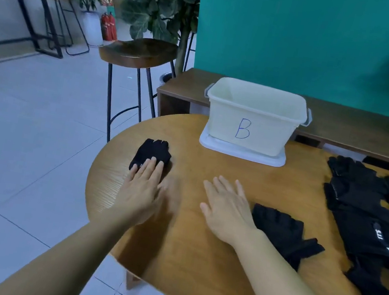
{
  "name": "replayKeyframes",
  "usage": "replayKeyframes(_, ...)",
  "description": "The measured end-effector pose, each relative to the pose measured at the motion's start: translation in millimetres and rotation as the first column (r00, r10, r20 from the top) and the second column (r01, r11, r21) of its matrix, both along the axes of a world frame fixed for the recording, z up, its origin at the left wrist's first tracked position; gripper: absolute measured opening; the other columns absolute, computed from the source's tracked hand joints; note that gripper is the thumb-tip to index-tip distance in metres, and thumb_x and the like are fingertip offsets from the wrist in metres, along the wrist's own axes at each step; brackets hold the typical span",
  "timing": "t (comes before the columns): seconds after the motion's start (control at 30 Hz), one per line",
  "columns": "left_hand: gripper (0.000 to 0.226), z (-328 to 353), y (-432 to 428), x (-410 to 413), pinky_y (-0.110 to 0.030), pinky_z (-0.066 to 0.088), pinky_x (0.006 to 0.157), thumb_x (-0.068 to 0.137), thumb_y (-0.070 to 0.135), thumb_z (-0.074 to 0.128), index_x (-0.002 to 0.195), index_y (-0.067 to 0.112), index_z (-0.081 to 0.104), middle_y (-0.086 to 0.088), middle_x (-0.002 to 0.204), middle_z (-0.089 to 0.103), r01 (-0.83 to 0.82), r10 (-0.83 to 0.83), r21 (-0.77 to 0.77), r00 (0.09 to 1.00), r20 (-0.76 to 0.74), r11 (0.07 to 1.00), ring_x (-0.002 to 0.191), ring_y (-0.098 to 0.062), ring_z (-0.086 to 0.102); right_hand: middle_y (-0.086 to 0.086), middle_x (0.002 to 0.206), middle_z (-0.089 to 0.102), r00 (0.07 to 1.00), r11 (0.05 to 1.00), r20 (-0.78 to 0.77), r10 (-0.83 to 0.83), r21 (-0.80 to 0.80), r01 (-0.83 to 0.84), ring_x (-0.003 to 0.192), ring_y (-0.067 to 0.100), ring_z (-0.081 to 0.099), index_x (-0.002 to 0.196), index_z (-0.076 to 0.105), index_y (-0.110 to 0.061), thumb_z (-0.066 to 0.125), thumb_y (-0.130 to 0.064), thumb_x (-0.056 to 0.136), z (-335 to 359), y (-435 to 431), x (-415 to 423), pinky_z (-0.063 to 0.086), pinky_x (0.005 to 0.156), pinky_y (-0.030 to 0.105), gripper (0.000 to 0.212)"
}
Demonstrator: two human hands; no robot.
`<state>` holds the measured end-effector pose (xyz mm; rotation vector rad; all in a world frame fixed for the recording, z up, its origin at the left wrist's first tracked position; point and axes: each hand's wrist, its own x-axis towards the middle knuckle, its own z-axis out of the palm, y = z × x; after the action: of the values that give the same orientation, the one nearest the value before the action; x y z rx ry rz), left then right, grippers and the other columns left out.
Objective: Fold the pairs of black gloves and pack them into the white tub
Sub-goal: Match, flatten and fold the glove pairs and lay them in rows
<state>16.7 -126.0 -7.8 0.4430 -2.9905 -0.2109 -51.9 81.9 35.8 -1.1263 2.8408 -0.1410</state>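
Far left, a wooden saddle-seat stool (139,52) on thin black metal legs is standing on the pale tiled floor beside your rounded, wood-grain table (195,262). On the table's left part, a folded pair of black gloves (152,153) is lying as a compact knitted bundle, its stubby finger ends pointing away from you. Your left hand (142,190) is reaching out with fingers straight and close together, gripping nothing, the fingertips (154,159) resting on the bundle's near edge. Your right hand (226,211) is lying palm down at mid-table, fingers loosely spread and holding nothing. At the far edge of the table, the white tub (253,121), a smooth rectangular plastic bin with a blue handwritten "B" on its near wall and grey side clips, is sitting on a flat white lid (241,153). Just right of your right hand, a single black glove (284,230) is lying flat, partly under your wrist; whether the hand is touching it cannot be told. Along the right edge, a loose pile of black gloves (368,215) is sprawling, soft and overlapping.
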Motion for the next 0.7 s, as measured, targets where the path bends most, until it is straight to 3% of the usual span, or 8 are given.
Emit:
replayKeyframes(0.23, 0.062, -2.6, -69.2, -21.2, -0.030, -0.003, 0.122, 0.107, 0.040, 0.030, 0.160, 0.019, 0.006, 0.002, 0.167, -0.001, 0.021, -0.021, -0.002, 0.998, 0.063, 1.000, 0.153, -0.011, -0.002, 0.007, 0.164, 0.013, 0.989, 0.990, -0.043, 0.142, -0.014, -0.143, 0.152, 0.019, 0.004, 0.157, 0.012, -0.011, 0.031, -0.026, 0.106, -14.0, -81.0, -18.5, -0.004, 0.122, 0.044, 0.056)
replayKeyframes(0.3, 0.064, -7.6, -82.9, -28.3, -0.031, -0.004, 0.122, 0.105, 0.046, 0.030, 0.160, 0.020, 0.009, 0.004, 0.167, 0.004, 0.067, -0.069, 0.021, 0.994, 0.090, 0.998, 0.153, -0.008, 0.000, 0.007, 0.165, 0.006, 0.981, 0.983, -0.073, 0.178, -0.025, -0.180, 0.152, 0.019, 0.001, 0.157, 0.009, -0.013, 0.034, -0.021, 0.104, -22.1, -101.4, -26.4, -0.004, 0.121, 0.043, 0.058)
replayKeyframes(0.4, 0.086, -11.7, -92.3, -33.5, -0.027, -0.004, 0.121, 0.087, 0.067, 0.018, 0.159, 0.021, 0.016, 0.006, 0.166, 0.010, 0.081, -0.096, 0.129, 0.989, 0.114, 0.988, 0.152, -0.006, 0.002, 0.006, 0.165, 0.004, 0.972, 0.976, -0.095, 0.213, -0.014, -0.215, 0.152, 0.019, -0.002, 0.157, 0.007, -0.014, 0.036, -0.018, 0.104, -33.7, -124.1, -35.5, -0.003, 0.121, 0.042, 0.060)
replayKeyframes(0.5, 0.101, -9.9, -89.1, -32.8, -0.017, -0.001, 0.114, 0.072, 0.071, 0.020, 0.159, 0.019, 0.018, 0.004, 0.165, 0.010, 0.082, -0.106, 0.230, 0.990, 0.090, 0.970, 0.152, -0.006, 0.003, 0.007, 0.164, 0.012, 0.963, 0.970, -0.130, 0.234, -0.038, -0.241, 0.152, 0.021, 0.003, 0.155, 0.020, -0.015, 0.036, -0.022, 0.104, -36.8, -138.4, -41.8, 0.002, 0.120, 0.038, 0.054)
replayKeyframes(0.6, 0.087, -6.0, -84.4, -29.9, -0.015, 0.003, 0.112, 0.082, 0.058, 0.037, 0.158, 0.019, 0.022, 0.004, 0.165, 0.014, 0.098, -0.115, 0.225, 0.991, 0.064, 0.969, 0.151, -0.005, 0.006, 0.007, 0.160, 0.028, 0.960, 0.968, -0.152, 0.237, -0.052, -0.247, 0.151, 0.021, 0.012, 0.145, 0.042, -0.016, 0.037, -0.022, 0.104, -37.1, -142.8, -42.3, 0.005, 0.119, 0.036, 0.042)
replayKeyframes(0.7, 0.066, -4.7, -76.3, -23.3, -0.019, 0.022, 0.114, 0.093, 0.040, 0.055, 0.153, 0.020, 0.036, 0.006, 0.160, 0.029, 0.098, -0.100, 0.215, 0.995, -0.001, 0.972, 0.149, -0.005, 0.020, 0.001, 0.153, 0.042, 0.980, 0.972, -0.098, 0.171, -0.146, -0.184, 0.148, 0.015, 0.022, 0.135, 0.056, -0.019, 0.036, -0.019, 0.104, -37.4, -132.4, -35.9, 0.009, 0.116, 0.031, 0.037)
